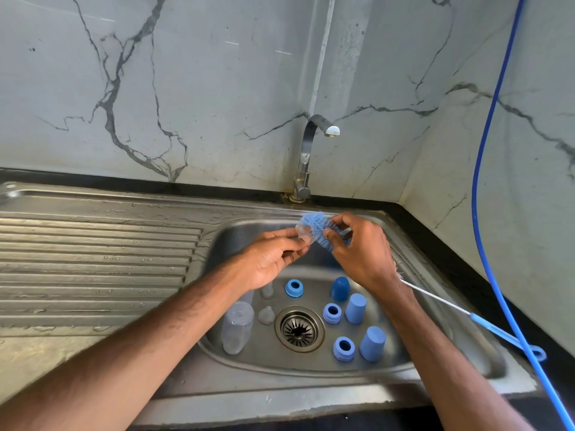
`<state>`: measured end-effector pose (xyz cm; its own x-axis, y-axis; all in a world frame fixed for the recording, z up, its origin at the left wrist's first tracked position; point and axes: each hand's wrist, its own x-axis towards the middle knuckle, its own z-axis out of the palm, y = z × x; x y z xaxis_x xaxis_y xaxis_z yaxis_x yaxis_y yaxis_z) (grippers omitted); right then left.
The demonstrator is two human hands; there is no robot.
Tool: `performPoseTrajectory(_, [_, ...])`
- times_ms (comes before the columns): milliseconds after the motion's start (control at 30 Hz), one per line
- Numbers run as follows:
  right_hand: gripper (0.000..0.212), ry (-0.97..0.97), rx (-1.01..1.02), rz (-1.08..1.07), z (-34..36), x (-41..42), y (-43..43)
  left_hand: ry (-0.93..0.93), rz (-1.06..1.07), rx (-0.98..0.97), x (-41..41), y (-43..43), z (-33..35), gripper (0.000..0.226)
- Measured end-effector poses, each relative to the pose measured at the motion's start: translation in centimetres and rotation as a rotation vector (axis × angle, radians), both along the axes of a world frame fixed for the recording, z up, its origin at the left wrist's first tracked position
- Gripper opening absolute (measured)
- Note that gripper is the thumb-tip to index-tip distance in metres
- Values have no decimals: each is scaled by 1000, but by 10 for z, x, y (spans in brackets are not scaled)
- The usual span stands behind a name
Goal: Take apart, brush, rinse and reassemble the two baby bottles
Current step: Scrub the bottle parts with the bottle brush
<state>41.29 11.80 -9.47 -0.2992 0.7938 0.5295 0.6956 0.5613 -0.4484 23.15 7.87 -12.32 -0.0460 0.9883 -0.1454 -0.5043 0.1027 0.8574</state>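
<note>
— Which part is in the hands?

— A small clear teat [302,234]. It is soft-looking, see-through and without colour. The left hand [273,259] pinches it between the thumb and the fingers [291,233], above the back part of the sink [280,384].

— And the other hand?

— The right hand [361,247] has its fingers curled around the brush [317,225], just at the fluffy light-blue bristle head, and the bristles touch the teat. The twisted wire stem passes under the right wrist. The blue plastic handle [504,334] lies across the right rim of the sink.

— Can you read a brand or a label?

— No. Any writing on these parts is too small for me to read.

— Where are the other bottle parts?

— On the floor of the sink, around the drain [299,329]. Left of the drain is a clear bottle [236,328]; I cannot tell if it stands or lies. Near it are two spare teats [266,315], also clear. Three blue screw rings [294,288] sit with the hole upward, behind and to the right of the drain. Beside them stand three blue caps [355,307]; the one at the back is darker.

— And around the sink?

— A ribbed, wet draining board [93,259] at the left, a steel tap [306,150] behind, and a blue hose [488,181] hanging at the right, in front of the grey marble-pattern wall [217,88].
</note>
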Motion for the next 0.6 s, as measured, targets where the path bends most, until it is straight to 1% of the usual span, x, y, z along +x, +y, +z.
performPoseTrajectory(100, [15, 13, 2, -44, 2, 3, 2, 62, -3, -2, 0, -2, 0, 20])
performPoseTrajectory(167, [15, 38, 18, -83, 6, 6, 3, 110, -28, 15, -1, -4, 1, 25])
performPoseTrajectory(300, [15, 60, 78, -99, 10, 9, -1, 72, -64, 43, -3, -6, 4, 29])
performPoseTrajectory(367, [14, 37, 93, -85, 9, 8, -4, 62, -73, 55, -2, -6, 5, 28])
performPoseTrajectory(500, [16, -29, 123, -58, 8, 6, -6, 115, -53, 73, -1, -6, 3, 28])
performPoseTrajectory(600, [23, -116, 144, -134, 10, 11, -6, 152, -24, 71, -2, -6, 1, 22])
